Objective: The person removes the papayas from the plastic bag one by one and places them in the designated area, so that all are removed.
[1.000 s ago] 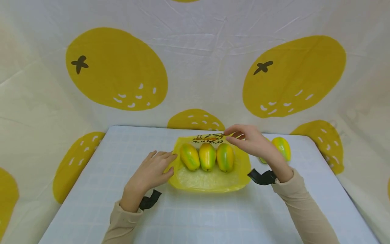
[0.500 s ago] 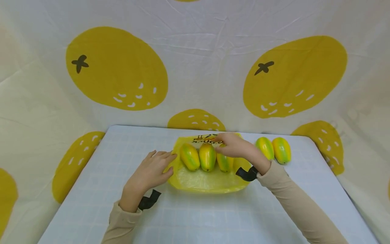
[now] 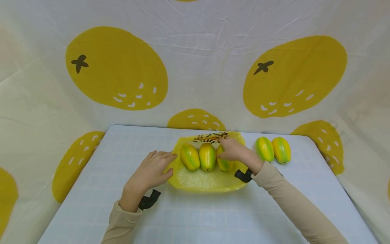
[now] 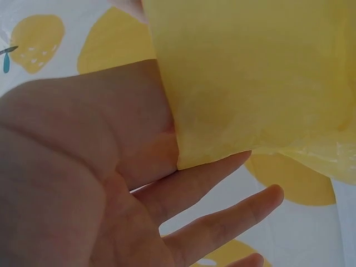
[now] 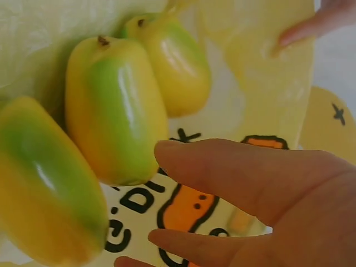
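A yellow plastic bag [image 3: 210,184] lies with its mouth spread wide, printed with black lettering. Inside sit three papaya-shaped yellow-green fruits side by side: the left one [image 3: 190,157], the middle one [image 3: 207,157] and the right one [image 3: 223,163]. My left hand [image 3: 152,169] rests at the bag's left edge, fingers spread; in the left wrist view the bag's edge [image 4: 222,83] covers part of it. Over the right fruit, partly hiding it, is my right hand [image 3: 230,149]. In the right wrist view its thumb is extended close to the fruit [image 5: 114,111]; contact is unclear.
Two more such fruits, one [image 3: 265,149] beside the other [image 3: 281,150], lie on the table right of the bag. The pale checked table [image 3: 207,220] ends at a fruit-printed cloth [image 3: 204,67] behind it.
My right hand has come left and down from the bag's right side to above the right fruit, uncovering the two fruits on the table. The left hand stays in place.
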{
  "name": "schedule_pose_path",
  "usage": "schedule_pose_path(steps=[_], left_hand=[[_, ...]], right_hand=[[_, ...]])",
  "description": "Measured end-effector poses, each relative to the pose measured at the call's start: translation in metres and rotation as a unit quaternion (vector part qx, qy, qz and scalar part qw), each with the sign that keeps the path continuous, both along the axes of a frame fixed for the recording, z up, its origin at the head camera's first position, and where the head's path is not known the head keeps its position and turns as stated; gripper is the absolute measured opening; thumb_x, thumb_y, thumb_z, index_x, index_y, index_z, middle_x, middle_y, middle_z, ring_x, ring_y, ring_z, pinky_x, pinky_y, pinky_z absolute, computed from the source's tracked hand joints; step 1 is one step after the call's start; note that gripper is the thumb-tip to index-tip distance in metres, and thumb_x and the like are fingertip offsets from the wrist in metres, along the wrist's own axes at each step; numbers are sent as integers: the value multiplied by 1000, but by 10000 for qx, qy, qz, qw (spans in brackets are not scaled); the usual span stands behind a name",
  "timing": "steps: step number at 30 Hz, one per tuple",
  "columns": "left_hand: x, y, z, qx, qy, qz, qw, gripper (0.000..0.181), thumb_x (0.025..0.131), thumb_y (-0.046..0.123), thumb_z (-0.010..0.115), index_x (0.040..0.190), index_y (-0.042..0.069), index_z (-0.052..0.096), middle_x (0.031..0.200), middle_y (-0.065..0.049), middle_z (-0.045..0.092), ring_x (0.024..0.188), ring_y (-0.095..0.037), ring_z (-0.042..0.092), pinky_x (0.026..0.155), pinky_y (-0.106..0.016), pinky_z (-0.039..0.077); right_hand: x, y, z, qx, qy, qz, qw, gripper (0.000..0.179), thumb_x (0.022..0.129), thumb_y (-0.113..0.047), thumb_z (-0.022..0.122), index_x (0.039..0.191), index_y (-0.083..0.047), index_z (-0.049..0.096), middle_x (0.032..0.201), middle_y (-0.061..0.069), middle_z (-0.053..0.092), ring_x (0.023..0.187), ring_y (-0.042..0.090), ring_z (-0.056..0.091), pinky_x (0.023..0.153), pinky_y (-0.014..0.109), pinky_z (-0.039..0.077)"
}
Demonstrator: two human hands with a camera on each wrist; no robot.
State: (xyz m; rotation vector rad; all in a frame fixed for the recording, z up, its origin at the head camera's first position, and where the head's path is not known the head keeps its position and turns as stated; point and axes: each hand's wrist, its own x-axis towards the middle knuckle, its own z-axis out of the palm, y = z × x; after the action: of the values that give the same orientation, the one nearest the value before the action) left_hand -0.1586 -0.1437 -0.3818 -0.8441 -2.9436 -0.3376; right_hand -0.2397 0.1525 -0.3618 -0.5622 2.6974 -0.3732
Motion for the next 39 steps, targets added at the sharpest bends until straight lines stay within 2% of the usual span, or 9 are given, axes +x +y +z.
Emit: schedule_pose_path(steps=[6,14,21,26,29,33,39], left_hand=[[0,0,0,29,14,2,10000,45,91,18,68,133,4,62,136,-15,59,123,-34,56,107,-63,34],[-1,0,-1,24,66,-27,10000,45,91,18,68,133,4,62,136,-14,60,122,-34,56,107,-62,35],[-1,0,0,22,22,-6,10000,45,91,19,67,134,4,62,137,-14,59,123,-34,56,107,-62,34],[0,0,-1,5,-9,13,10000,45,91,19,67,134,4,62,137,-15,59,123,-34,55,108,-62,34],[0,-1,-1,-3,5,11,10000,45,91,19,68,134,4,62,137,-15,59,123,-34,56,107,-62,35],[-1,0,-1,12,25,2,10000,45,91,19,68,134,4,62,136,-14,59,123,-34,56,107,-63,35],[-1,0,-1,-1,42,-3,10000,45,91,20,68,133,4,62,136,-14,59,123,-34,56,107,-62,35]], right_hand=[[1,1,-7,199,11,-17,9998,78,82,-16,73,146,11,38,141,35,42,125,45,47,102,51,44],[0,2,-15,285,-212,-273,9990,88,75,-13,79,150,6,35,149,35,29,132,52,36,99,55,43],[1,1,-22,335,-292,-354,9984,92,71,-9,81,151,2,36,152,32,24,132,57,32,97,57,45],[4,0,-25,516,-304,-243,9979,90,71,-8,84,149,-3,39,153,32,22,129,59,32,83,53,51],[6,-1,-26,579,-355,-205,9975,90,71,-5,83,149,-3,38,154,33,19,131,61,29,79,52,52],[9,-2,-26,634,-378,-257,9969,91,72,-2,81,151,-2,34,154,35,18,134,63,24,86,55,51],[9,-2,-26,640,-302,-277,9971,91,71,-4,82,149,-2,37,153,34,22,133,59,29,89,54,50]])
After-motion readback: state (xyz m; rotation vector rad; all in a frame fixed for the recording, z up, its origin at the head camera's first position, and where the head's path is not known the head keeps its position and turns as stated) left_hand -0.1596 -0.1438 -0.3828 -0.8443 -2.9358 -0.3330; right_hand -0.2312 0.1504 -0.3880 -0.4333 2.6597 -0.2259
